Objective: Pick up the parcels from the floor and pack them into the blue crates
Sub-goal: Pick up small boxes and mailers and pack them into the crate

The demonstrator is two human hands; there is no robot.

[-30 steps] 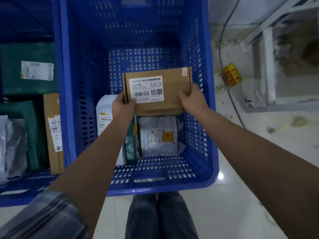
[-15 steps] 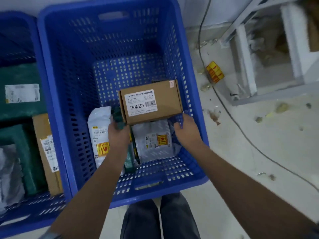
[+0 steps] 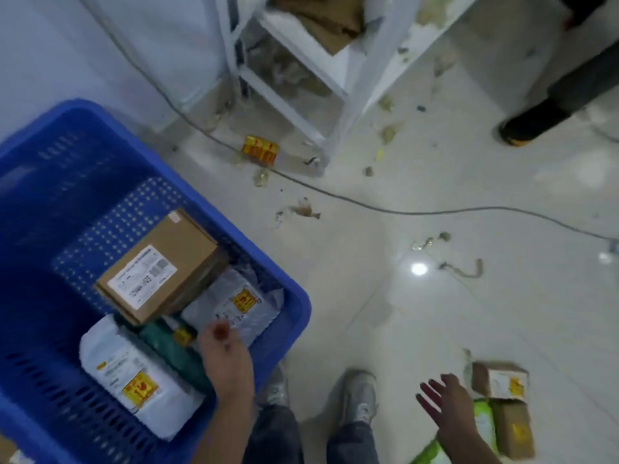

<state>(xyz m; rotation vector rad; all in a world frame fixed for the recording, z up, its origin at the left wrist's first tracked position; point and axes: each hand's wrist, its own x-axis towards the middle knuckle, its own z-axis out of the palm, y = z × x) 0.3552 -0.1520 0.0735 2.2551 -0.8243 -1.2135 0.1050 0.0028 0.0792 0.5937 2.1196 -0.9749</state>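
A blue crate (image 3: 294,316) fills the lower left. Inside it a brown cardboard box (image 3: 160,266) with a white label lies on top of a grey bag (image 3: 234,303). A white bag (image 3: 134,376) and a green parcel (image 3: 174,353) lie beside them. My left hand (image 3: 224,360) hangs over the crate's near rim, fingers loosely curled, holding nothing. My right hand (image 3: 445,403) is out over the floor at the lower right, fingers spread and empty. Just beyond it lie a small brown parcel (image 3: 499,380), another brown box (image 3: 512,426) and a green-and-white bag (image 3: 482,430).
A cable (image 3: 335,192) runs across the white tiled floor. A white metal rack (image 3: 294,78) stands at the top, with a small yellow and red box (image 3: 260,150) near its foot. Another person's dark shoe (image 3: 529,123) is at the upper right. My own shoes (image 3: 360,396) stand by the crate.
Both hands let go of the brown box, which now rests in the crate. My view swung right, and my right hand moved out over the floor toward the parcels there.
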